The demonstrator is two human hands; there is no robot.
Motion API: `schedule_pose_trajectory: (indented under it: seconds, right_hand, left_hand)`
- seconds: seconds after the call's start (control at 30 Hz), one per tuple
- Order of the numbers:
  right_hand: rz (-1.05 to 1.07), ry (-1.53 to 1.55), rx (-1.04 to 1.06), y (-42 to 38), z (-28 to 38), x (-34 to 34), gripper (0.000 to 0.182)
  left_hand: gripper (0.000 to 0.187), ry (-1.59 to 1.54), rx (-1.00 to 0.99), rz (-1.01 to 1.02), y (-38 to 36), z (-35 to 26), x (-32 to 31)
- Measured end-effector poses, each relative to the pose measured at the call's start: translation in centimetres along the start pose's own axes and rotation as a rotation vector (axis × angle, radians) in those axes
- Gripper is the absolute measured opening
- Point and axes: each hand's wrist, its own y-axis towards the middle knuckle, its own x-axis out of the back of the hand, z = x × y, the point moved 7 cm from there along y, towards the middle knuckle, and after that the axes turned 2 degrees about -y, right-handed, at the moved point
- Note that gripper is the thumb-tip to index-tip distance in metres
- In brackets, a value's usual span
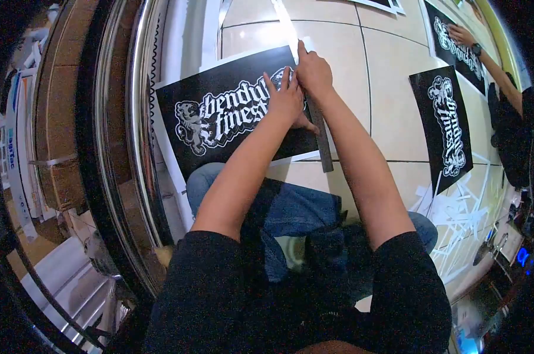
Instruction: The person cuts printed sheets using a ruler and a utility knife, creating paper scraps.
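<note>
On the tiled floor in front of me lies a black printed sheet (243, 74) with white gothic lettering and a lion figure. A long flat metal ruler (323, 150) runs along its right edge; its far part shines brightly. My left hand (286, 103) presses down with fingers spread on the sheet, the thumb reaching onto the ruler. Just beyond and touching close by, my right hand (315, 72) is closed at the sheet's far right corner, index finger stretched forward. Whatever sits inside its curled fingers is hidden.
Another printed sheet (447, 127) lies to the right, near thin white paper strips (458, 215). A co-worker's hand (460, 35) rests on a further print (445, 44). Metal rails (140, 118) and cardboard boxes (66, 112) stand close on my left.
</note>
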Motion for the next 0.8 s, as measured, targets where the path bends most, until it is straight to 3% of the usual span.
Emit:
schedule_pose_trajectory:
  seconds: [0.07,0.13,0.33,0.4,0.57,0.63,0.67,0.77,0.8]
  right_hand:
    - [0.011,-0.001,0.002,0.1,-0.3,0.0,0.053]
    - [-0.022,0.067,0.015,0.1,-0.4,-0.5,0.064]
    - [0.028,0.078,-0.008,-2.4,-0.5,0.1,0.057]
    - [0.032,0.079,-0.009,-3.7,-0.8,0.1,0.058]
    - [0.008,0.038,0.025,-8.9,-1.8,-0.4,0.056]
    - [0.012,0.031,0.009,-11.5,-1.8,0.2,0.056]
    - [0.008,0.047,0.009,-13.2,-1.8,0.9,0.057]
    - [0.165,0.100,-0.077,-17.3,-2.6,0.6,0.062]
    - [0.178,0.094,-0.085,-18.7,-2.9,0.2,0.062]
  left_hand:
    - [0.150,0.006,-0.004,-0.012,0.0,0.0,-0.1]
    - [0.150,0.011,-0.007,-0.021,0.0,0.0,-0.1]
    - [0.148,-0.021,-0.012,0.001,0.1,0.1,-0.5]
    - [0.147,-0.092,-0.018,-0.138,0.1,0.2,-0.3]
    - [0.152,-0.056,0.003,-0.103,1.5,0.7,-2.0]
    - [0.151,0.123,0.034,-0.308,1.8,0.8,-1.6]
    - [0.150,-0.010,0.034,-0.101,1.4,0.6,-1.5]
    - [0.152,-0.016,0.046,-0.041,0.8,0.3,-0.7]
    - [0.160,-0.064,0.032,-0.084,1.2,0.5,-1.0]
